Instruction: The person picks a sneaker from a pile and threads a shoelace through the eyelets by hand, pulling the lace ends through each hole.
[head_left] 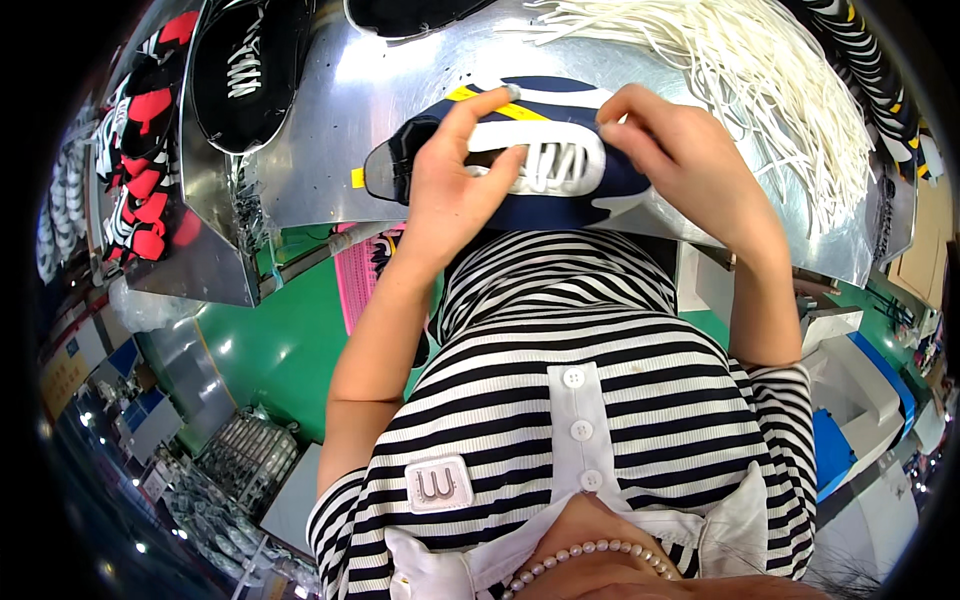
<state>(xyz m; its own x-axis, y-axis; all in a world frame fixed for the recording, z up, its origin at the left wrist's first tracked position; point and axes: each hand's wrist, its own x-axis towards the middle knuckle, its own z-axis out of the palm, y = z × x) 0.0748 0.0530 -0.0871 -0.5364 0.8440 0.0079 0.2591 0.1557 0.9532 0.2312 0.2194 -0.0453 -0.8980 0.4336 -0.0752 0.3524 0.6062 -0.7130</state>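
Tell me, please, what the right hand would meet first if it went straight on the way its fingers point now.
Probably the white lace panel of the shoe, just left of the right hand; whether they touch is unclear.

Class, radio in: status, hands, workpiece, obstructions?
Left hand spread over navy-white fabric shoe upper. Right hand at toe, grip unclear. White flat laces heaped alongside, not between hands.

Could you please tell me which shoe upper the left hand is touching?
The navy and white upper with a yellow strip; the black uppers lie apart from the left hand.
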